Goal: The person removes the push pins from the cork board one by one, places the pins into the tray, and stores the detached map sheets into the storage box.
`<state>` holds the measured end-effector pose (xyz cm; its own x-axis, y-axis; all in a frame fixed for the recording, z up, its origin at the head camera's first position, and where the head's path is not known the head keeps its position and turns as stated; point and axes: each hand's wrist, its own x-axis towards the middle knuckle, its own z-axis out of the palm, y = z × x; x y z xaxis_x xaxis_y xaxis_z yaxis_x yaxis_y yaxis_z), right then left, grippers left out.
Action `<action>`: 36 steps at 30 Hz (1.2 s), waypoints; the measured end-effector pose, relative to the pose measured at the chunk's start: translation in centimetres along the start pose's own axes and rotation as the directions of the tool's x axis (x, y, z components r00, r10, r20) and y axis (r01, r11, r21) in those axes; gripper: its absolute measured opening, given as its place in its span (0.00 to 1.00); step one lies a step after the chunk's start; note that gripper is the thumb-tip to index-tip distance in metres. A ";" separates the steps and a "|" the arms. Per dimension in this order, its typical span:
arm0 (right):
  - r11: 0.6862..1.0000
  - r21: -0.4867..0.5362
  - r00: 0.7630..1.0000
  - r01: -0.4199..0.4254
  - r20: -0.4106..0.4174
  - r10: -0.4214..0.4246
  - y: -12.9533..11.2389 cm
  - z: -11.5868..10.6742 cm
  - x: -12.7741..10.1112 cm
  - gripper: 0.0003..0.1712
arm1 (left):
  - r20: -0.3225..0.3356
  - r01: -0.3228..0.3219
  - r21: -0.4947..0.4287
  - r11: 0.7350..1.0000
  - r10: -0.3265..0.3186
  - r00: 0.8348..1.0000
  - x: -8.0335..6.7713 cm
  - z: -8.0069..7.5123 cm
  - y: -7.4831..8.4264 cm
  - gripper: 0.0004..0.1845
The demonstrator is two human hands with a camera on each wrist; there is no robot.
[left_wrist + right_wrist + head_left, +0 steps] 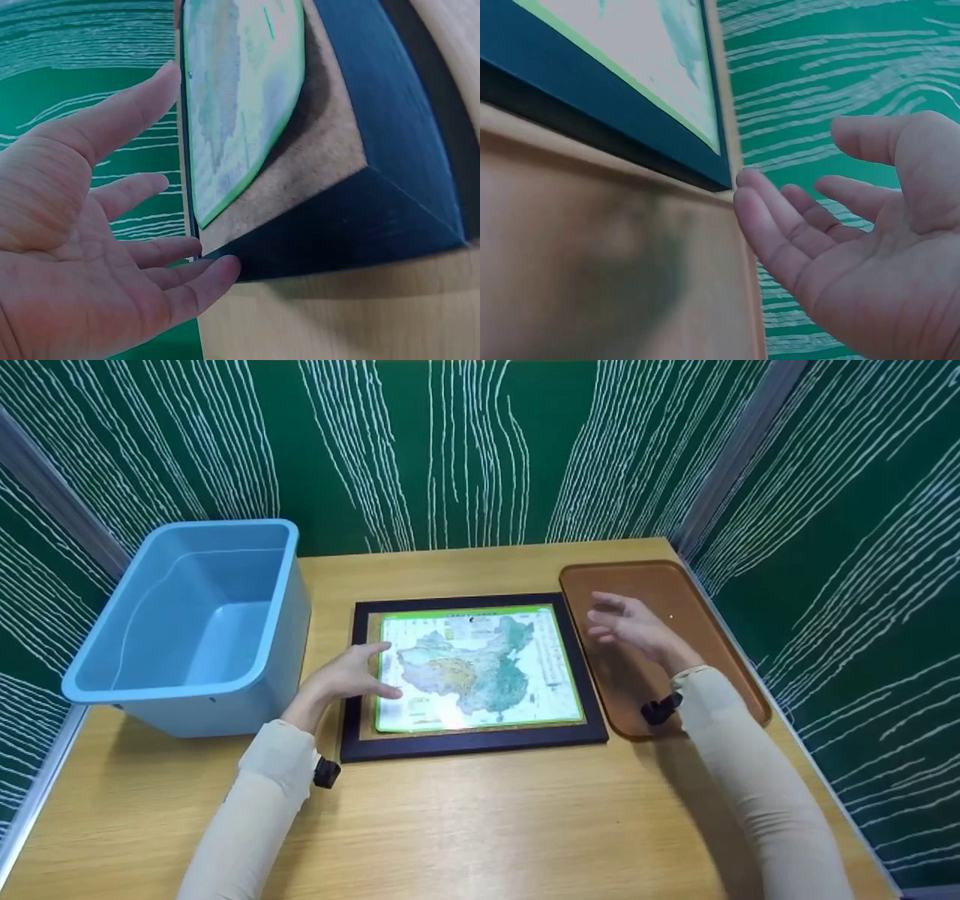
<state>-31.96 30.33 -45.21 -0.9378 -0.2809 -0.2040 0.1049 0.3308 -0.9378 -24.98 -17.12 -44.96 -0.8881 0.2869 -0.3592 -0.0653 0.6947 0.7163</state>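
The map (469,671) is patchy green and tan, lime-edged, in a black frame (480,743). Blue tub (225,714) at 9 o'clock, brown tray (660,589) at 3, white-streaked green wall (559,397) at 12.

No legible text, print on the map (480,669) too small

The left hand (346,671) hid part of the black frame's left side (373,622), and whether its fingertips touched the map (480,667) could not be told. The map's print was too small to read, and glare washed out a patch near its lower edge. The right sleeve (742,765) covered some of the tray's rim (619,564). The head view's bottom edge cut off both sleeves. In the right wrist view, the tray was blurred.
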 end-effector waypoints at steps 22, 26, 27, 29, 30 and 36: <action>0.999 -0.039 0.997 -0.021 0.073 0.023 0.5 9.0 6.0 0.32 | 0.109 0.013 0.319 0.948 -0.051 0.993 -0.9 1.6 -0.4 0.63; 1.000 -0.019 0.997 -0.009 0.078 0.010 0.2 9.8 6.5 0.32 | 0.109 0.012 0.311 0.950 -0.048 0.993 -0.9 1.8 -0.5 0.62; 1.000 -0.016 0.997 -0.007 0.076 0.009 0.2 9.9 6.6 0.32 | 0.109 0.016 0.307 0.952 -0.052 0.993 -0.8 1.8 -0.4 0.62; 1.000 -0.014 0.997 -0.009 0.072 0.010 0.1 10.1 6.7 0.32 | 0.109 0.028 0.299 0.954 -0.063 0.992 -0.7 1.8 -0.3 0.62; 1.000 -0.009 0.998 -0.012 0.067 0.013 0.1 10.1 6.8 0.32 | 0.110 0.036 0.297 0.954 -0.072 0.991 -0.7 1.8 -0.2 0.62; 0.997 0.065 0.997 -0.030 0.073 0.025 0.3 10.4 7.3 0.31 | 0.108 0.060 0.350 0.935 -0.104 0.989 -0.5 1.8 0.5 0.64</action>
<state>-35.30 19.02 -49.91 -0.9083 -0.3374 -0.2475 0.1543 0.2796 -0.9476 -23.76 -15.72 -45.45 -0.8220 0.2830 -0.4942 0.0454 0.8976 0.4385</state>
